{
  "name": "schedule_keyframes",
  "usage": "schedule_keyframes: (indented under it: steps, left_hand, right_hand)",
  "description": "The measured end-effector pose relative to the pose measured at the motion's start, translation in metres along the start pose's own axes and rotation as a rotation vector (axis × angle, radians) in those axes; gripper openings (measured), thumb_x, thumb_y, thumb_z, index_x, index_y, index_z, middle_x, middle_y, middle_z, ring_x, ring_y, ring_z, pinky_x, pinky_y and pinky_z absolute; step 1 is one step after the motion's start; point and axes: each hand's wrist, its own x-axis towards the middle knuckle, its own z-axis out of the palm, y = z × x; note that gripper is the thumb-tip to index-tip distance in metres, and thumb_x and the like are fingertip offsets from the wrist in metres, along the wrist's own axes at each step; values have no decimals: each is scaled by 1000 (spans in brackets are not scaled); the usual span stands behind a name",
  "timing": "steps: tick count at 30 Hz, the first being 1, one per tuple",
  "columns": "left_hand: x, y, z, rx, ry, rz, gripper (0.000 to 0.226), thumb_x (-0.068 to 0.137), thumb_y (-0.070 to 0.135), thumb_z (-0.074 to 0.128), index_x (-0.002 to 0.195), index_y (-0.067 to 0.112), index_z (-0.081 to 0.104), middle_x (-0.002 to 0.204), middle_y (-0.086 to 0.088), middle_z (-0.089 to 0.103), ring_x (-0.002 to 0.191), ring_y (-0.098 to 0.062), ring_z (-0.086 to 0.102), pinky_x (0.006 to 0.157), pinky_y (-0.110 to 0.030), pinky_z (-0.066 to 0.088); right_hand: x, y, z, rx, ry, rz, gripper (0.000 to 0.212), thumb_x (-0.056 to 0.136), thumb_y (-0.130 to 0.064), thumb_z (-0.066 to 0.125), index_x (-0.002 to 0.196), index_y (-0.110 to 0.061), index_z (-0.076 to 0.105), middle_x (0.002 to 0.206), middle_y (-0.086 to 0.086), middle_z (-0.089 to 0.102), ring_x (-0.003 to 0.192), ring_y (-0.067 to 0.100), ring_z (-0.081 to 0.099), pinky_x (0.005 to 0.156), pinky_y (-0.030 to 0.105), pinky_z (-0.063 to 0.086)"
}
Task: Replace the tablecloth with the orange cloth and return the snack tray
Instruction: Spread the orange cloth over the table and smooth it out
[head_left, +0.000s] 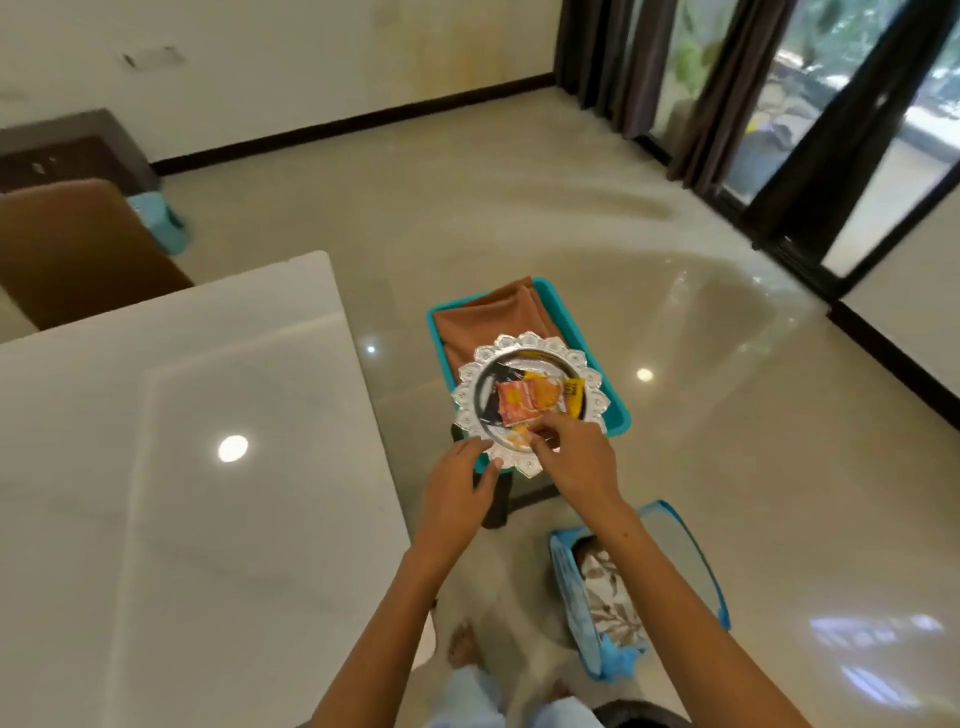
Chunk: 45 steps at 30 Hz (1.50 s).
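Above the teal basket (618, 415), left hand (457, 488) open at snack tray (524, 402) rim, right hand (576, 457) pinching a packet (522, 439). Risk of tipping: tray perched on orange cloth (488, 317), packets apt to slide.

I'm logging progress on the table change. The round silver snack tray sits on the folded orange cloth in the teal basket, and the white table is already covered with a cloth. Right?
Not quite. The head view shows the white table bare and glossy, with no cloth on it. The rest holds: the round silver snack tray sits on the folded orange cloth in the teal basket.
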Motion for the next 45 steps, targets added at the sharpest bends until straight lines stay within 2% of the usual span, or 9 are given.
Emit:
schedule_keyframes:
  steps: [3,8,12,15,22,26,33,39,45]
  left_hand:
    - [11,-20,-20,-12,36,-58,32,94,28,54,123,15,58,124,-2,61,113,-13,56,76,3,33]
    - [38,-45,-45,-27,85,-122,36,95,38,49,126,20,55,133,1,56,118,-15,53,91,-16,32]
    - [60,-59,-57,-26,111,-140,35,95,38,49,126,22,55,134,2,55,118,-14,54,91,-14,32]
    - [81,-69,-57,-24,127,-154,34,95,37,50,125,23,56,132,3,57,116,-11,55,90,-11,31]
    - [173,-71,-44,5,143,-116,33,94,38,51,120,20,59,121,3,61,92,7,42,65,7,27]
    - [236,-77,-24,19,100,-142,30,97,29,48,122,15,58,123,0,60,108,-8,54,84,-5,30]
    - [303,-86,5,87,56,-165,29,97,24,48,119,9,58,118,-6,61,105,-17,56,85,-21,39]
    - [342,-97,18,110,21,-201,27,98,24,45,113,7,59,113,-6,62,99,-16,56,89,-30,46]
    - [383,-116,49,200,-109,-203,39,99,27,41,133,11,48,142,-9,45,131,-22,40,110,-31,30]
  right_hand:
    - [21,-21,19,-15,-25,-46,15,88,-25,62,98,-17,70,92,1,72,83,18,64,67,25,43]
    - [55,-51,47,-60,-51,-71,21,91,-29,60,103,-15,71,97,2,72,87,16,64,74,25,47]
    - [80,-60,61,-91,-51,-91,20,91,-30,59,100,-17,72,94,-1,73,81,10,62,68,14,40]
    - [105,-59,66,-86,-90,-84,20,91,-30,59,97,-16,72,91,-2,73,79,11,63,71,23,49]
    - [200,-28,77,-95,-135,-62,15,89,-25,60,94,-15,71,90,0,72,84,17,64,74,34,51]
    - [268,-1,91,-113,-167,-48,17,89,-24,62,97,-12,72,94,2,72,85,19,66,74,32,51]
    - [362,52,108,-136,-166,40,15,86,-22,65,91,-8,70,88,8,72,79,23,66,66,29,48]
    - [406,88,136,-140,-164,104,24,84,-23,65,102,-7,65,65,-14,52,53,-3,45,47,15,30]
    - [437,120,160,-132,-220,217,62,85,-23,65,140,-17,38,127,15,58,101,34,61,74,35,50]
